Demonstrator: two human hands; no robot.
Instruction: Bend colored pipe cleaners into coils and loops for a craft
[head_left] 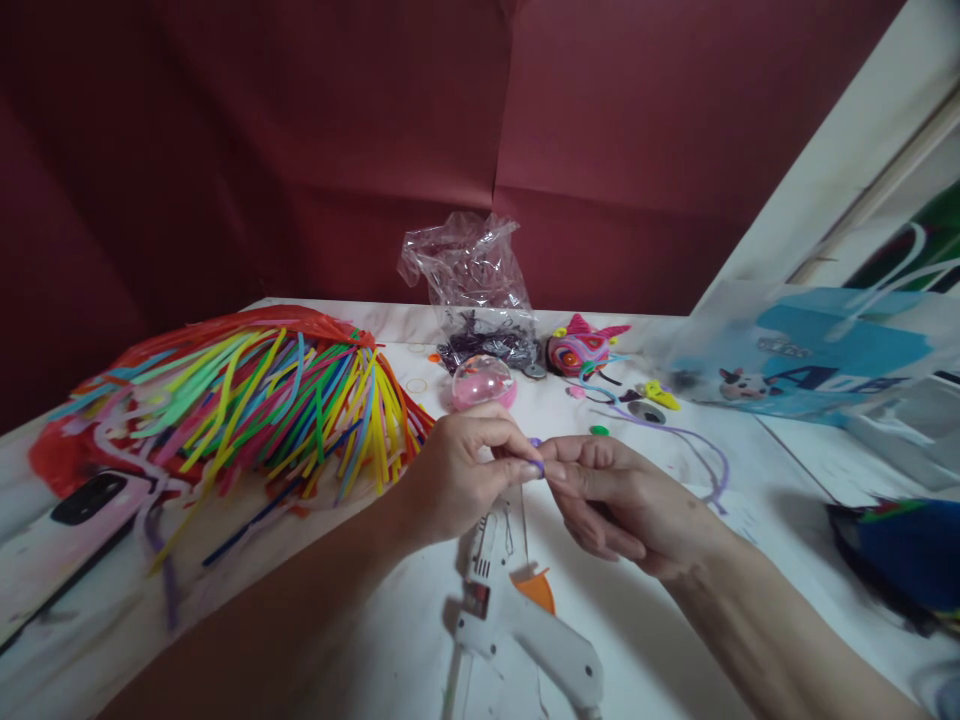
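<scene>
My left hand (472, 470) and my right hand (622, 490) meet over the middle of the table, fingertips pinched together. Between them is a short purple pipe cleaner (538, 467), bent at the fingertips and mostly hidden by them. Just below my hands lies a white glue gun (525, 625) with an orange trigger (535, 590). Behind my left hand sits a clear-topped pink ball (484, 382). Further back on the right is a pink figure made of coiled pipe cleaner (581, 348), with a loose lilac pipe cleaner (686, 432) trailing toward my right hand.
A red bag of many-coloured pipe cleaners (300, 400) spreads across the left, beside a pink phone (75, 540). A clear plastic bag (480, 280) with dark strands stands at the back. A blue-and-white bag (825, 350) and a dark blue item (900, 560) are on the right.
</scene>
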